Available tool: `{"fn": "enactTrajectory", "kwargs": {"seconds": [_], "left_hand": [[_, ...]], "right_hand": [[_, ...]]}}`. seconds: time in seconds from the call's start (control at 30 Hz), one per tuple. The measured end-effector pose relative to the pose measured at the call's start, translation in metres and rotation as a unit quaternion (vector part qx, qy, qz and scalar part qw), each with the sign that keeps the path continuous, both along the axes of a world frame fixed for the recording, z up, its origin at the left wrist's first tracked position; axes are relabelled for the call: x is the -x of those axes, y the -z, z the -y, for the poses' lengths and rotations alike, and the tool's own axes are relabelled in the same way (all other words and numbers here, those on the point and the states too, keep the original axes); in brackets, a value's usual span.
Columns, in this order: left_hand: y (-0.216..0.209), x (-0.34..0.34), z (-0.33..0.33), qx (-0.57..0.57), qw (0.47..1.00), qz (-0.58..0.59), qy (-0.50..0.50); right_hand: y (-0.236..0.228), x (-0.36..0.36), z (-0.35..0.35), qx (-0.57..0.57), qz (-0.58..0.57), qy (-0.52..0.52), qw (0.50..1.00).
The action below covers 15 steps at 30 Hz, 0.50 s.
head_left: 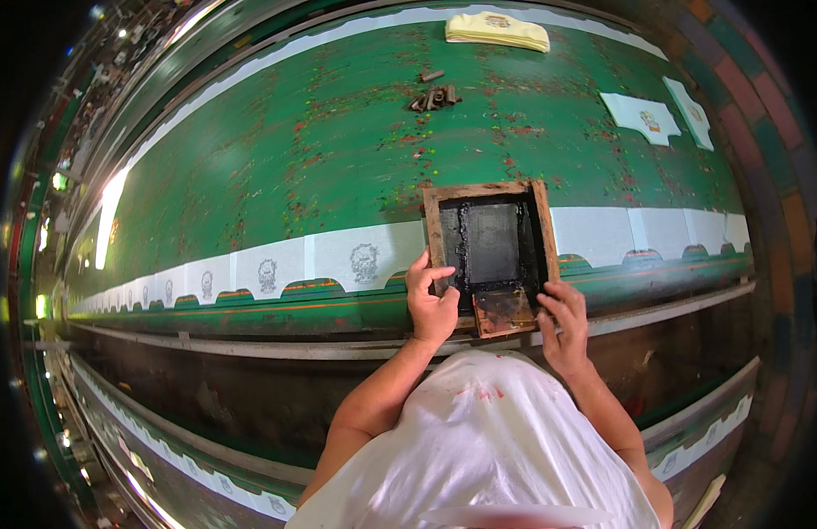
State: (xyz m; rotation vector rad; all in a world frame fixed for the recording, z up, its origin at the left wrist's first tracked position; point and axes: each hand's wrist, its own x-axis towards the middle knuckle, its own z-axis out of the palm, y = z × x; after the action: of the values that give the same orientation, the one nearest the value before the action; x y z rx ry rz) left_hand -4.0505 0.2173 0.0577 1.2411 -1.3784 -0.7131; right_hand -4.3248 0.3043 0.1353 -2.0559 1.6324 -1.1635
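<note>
Screen frame (434,225) — murky inside — sits partly hidden by the left hand (432,304).

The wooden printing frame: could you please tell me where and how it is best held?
Probably by its left rail and right rail, from both outer sides: these straight wooden bars flank the black-smeared interior, while a brown board overlaps part of the near end.

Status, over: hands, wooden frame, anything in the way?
Left hand at left side of wooden frame, right hand at its near right corner. Frame over white cloth row. Possibly in the way: brown flat piece between hands.
</note>
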Motion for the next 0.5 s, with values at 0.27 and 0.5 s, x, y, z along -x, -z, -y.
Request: {"fn": "enactTrajectory", "kwargs": {"seconds": [0.27,0.5], "left_hand": [[-0.002,0.006,-0.001,-0.033,0.999,0.005,0.002],[0.002,0.011,0.002,-0.029,1.000,-0.004,-0.009]], "right_hand": [[-0.029,-0.022,0.021,-0.014,-0.184,-0.184,0.966],[-0.045,-0.025,0.046,-0.068,-0.247,-0.228,0.939]]}}
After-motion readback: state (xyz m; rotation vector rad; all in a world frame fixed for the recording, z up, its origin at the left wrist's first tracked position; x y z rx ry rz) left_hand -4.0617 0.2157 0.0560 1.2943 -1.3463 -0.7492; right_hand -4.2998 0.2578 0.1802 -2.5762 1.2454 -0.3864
